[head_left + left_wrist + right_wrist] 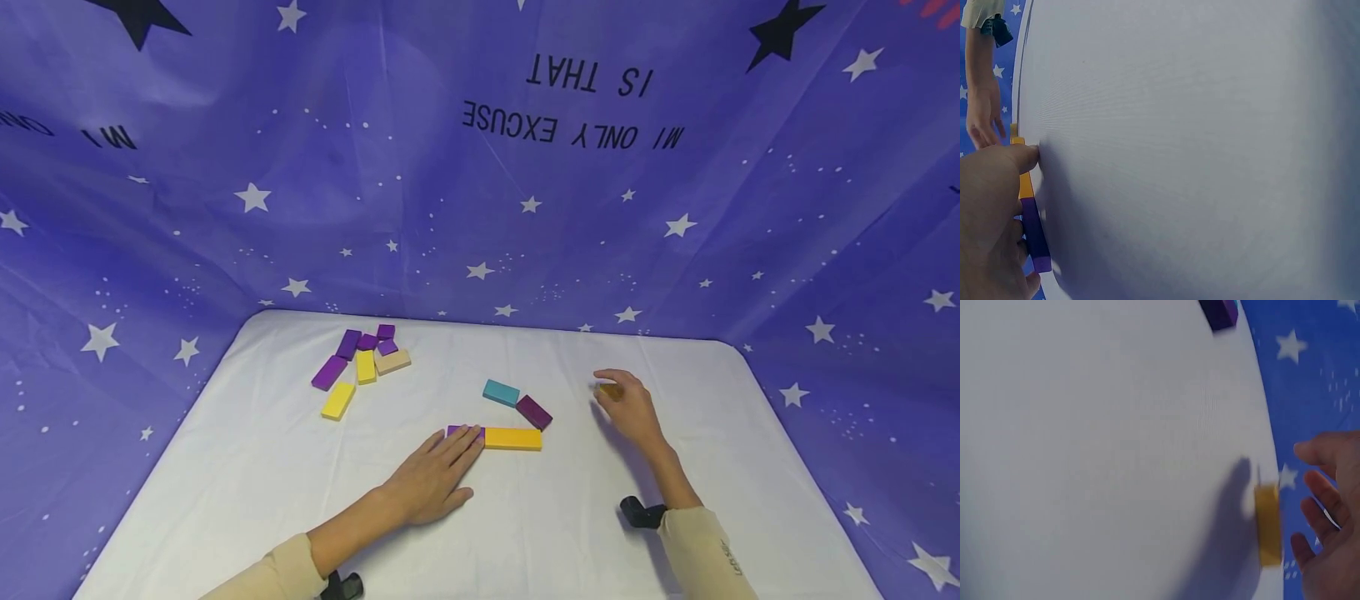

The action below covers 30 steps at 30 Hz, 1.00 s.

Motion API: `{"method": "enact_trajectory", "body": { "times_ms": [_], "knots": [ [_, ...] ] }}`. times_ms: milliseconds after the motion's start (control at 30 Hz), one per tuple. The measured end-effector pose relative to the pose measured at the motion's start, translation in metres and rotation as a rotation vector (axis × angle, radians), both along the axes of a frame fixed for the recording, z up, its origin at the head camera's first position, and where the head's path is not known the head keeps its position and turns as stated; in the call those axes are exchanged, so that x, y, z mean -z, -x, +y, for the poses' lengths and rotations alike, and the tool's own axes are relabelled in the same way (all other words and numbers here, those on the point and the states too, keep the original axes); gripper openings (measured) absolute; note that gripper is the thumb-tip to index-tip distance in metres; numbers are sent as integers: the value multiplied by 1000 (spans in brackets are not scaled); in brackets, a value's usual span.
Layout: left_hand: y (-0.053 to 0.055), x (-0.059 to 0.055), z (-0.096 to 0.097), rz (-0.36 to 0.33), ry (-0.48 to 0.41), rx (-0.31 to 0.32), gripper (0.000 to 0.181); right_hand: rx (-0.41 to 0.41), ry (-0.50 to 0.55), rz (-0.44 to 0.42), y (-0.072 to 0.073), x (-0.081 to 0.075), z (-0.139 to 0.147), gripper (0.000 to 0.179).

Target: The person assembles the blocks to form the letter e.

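Note:
My left hand (431, 483) lies with straight fingers on a purple block (452, 431), covering most of it. This block stands end to end with an orange-yellow block (513, 439), forming one row. On the right, my right hand (630, 412) hovers by a yellow block (611, 390), which it partly hides in the head view. From the right wrist, that yellow block (1268, 526) lies on the table, apart from the loosely bent fingers (1317, 515). Between the hands, a teal block (501, 392) touches a dark magenta block (534, 412) at one corner.
At the back left of the white table (570, 533) lies a loose group of blocks: several purple ones (329, 372), yellow ones (339, 401) and a tan one (393, 361). A blue starry cloth (420, 208) surrounds the table's back and sides.

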<state>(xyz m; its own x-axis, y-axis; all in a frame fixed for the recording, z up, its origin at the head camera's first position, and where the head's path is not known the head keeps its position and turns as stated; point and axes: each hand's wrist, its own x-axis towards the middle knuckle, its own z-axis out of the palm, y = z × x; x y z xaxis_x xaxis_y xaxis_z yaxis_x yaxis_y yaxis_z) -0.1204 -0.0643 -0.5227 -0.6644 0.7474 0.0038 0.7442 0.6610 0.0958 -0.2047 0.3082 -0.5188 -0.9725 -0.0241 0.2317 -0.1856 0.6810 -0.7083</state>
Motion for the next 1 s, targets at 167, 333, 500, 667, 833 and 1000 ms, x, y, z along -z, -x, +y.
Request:
{"method": "enact_trajectory", "body": {
  "times_ms": [167,333,500,667,833,1000],
  "knots": [
    [0,2,-1,19,-11,8,71,44,-40,-53,4,7,20,37],
    [0,4,-1,8,8,0,71,67,-58,-129,6,12,30,38],
    [0,2,-1,20,-20,7,70,93,-65,-169,5,14,36,44],
    [0,1,-1,16,-43,8,70,115,-92,-178,2,17,43,46],
    [0,2,-1,25,-44,8,70,125,-134,-179,-1,18,48,45],
    [0,1,0,4,-23,0,70,127,-156,-198,-3,15,49,45]
  ]
}}
